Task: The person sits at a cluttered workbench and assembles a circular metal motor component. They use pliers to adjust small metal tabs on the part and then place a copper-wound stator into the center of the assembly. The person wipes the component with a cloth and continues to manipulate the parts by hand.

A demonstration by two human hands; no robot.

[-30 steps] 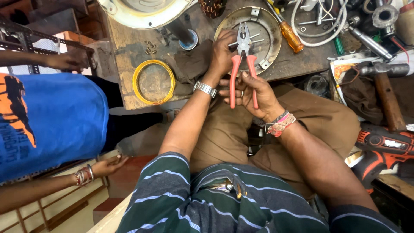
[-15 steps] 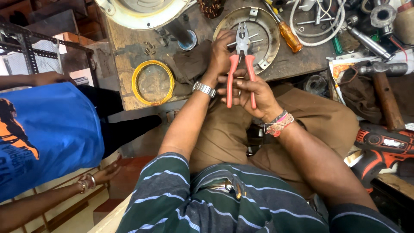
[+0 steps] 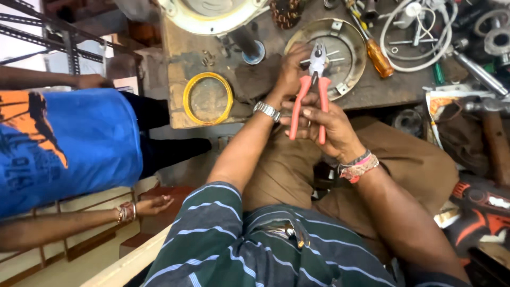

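Closest in, the striped shirt (image 3: 255, 250) fills the bottom of the view and both forearms run up from it over the brown trousers (image 3: 287, 170); the right elbow is cut off by the lower right corner. To the right, an orange and black drill (image 3: 481, 215) lies partly out of view, crowding that side. On the left a second person in a blue shirt (image 3: 69, 141) stands close, their open hand (image 3: 154, 204) hanging near the striped shoulder and another arm reaching off the left edge, so the only free floor is the narrow strip between that person and the knees. Up at the hands: the right hand (image 3: 326, 125) wraps the pliers (image 3: 311, 98), fingers closed round the two orange handles, thumb across them, the handles a little spread. The left hand (image 3: 292, 69), wristwatch (image 3: 267, 111) showing, is curled at the pliers' head, right over the near edge of the bench (image 3: 180, 106); whatever its fingertips pinch there is hidden behind the knuckles and steel nose, so I cannot tell. The nose sits above a round metal plate (image 3: 348, 48). Left of it lies a yellow ring (image 3: 207, 98) near the bench's front edge, with bare wood between. Further back, a screwdriver (image 3: 377, 53), white cable (image 3: 419, 37) and a cream housing (image 3: 210, 13) are clipped by the top edge, and that clutter is hard to sort out.
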